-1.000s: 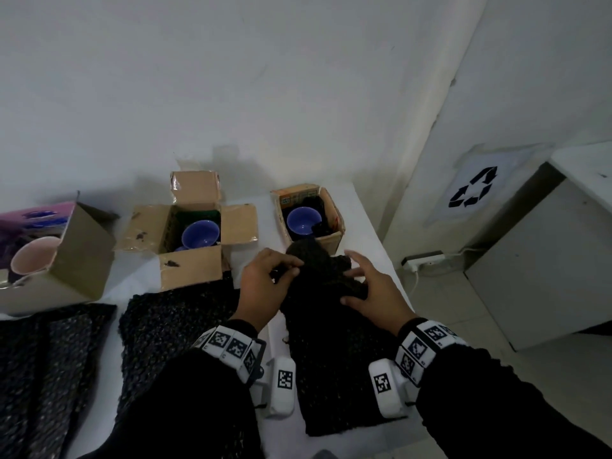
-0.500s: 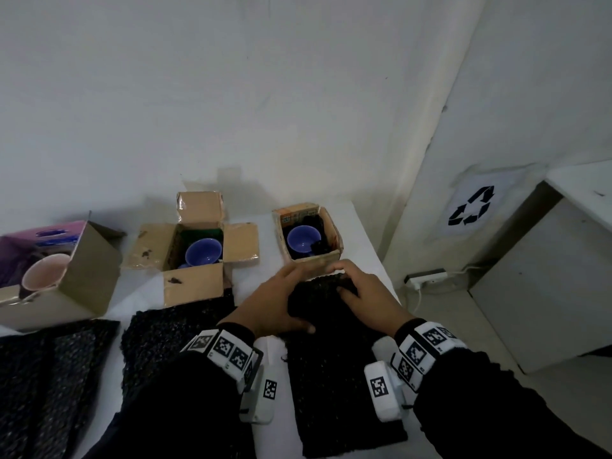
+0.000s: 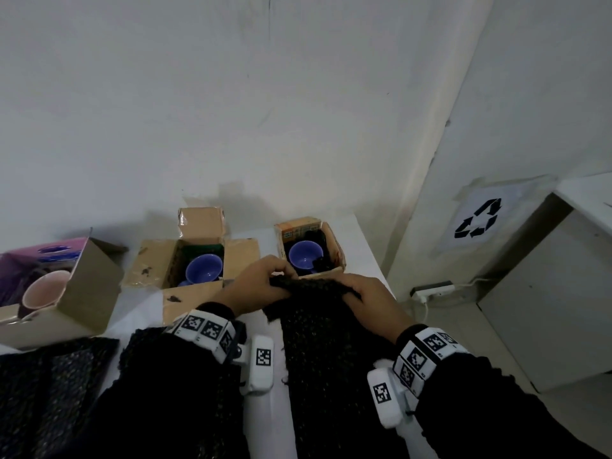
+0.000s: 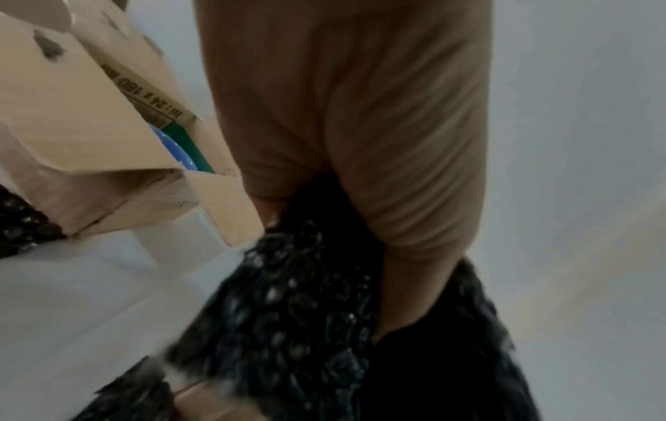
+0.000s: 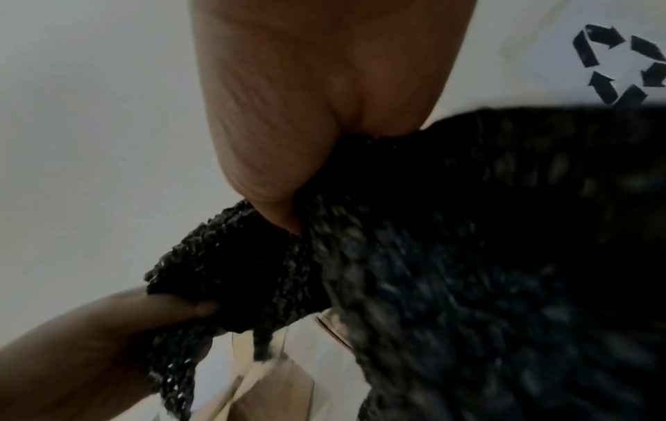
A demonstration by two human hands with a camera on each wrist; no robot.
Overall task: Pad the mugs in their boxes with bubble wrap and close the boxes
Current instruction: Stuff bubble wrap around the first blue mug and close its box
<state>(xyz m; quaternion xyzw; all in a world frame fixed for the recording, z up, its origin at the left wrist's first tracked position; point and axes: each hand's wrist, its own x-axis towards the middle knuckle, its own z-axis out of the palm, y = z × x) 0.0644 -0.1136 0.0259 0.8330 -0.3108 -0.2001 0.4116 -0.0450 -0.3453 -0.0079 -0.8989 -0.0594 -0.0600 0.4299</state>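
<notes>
A black bubble wrap sheet (image 3: 324, 329) lies on the white table (image 3: 265, 422) in front of a small open box (image 3: 336, 256) that holds a blue mug (image 3: 305, 255). My left hand (image 3: 261, 286) pinches the sheet's far left corner, and my right hand (image 3: 367, 294) grips its far right edge. The wrist views show the same wrap (image 4: 299, 302) (image 5: 468, 242) pinched between thumb and fingers. A second open box (image 3: 198, 260) to the left holds another blue mug (image 3: 202, 268). A third box (image 3: 79, 293) at far left lies on its side with a pink mug (image 3: 44, 289).
Two more black bubble wrap sheets (image 3: 56, 392) (image 3: 142, 346) lie on the table's near left. The white wall stands right behind the boxes. The table's right edge runs beside the small box; a power strip (image 3: 432, 288) and a bin with a recycling sign (image 3: 477, 218) stand beyond it.
The bunched-up wrap has been spread back out flat, and both hands have shifted to pinch its far edge close to the small box.
</notes>
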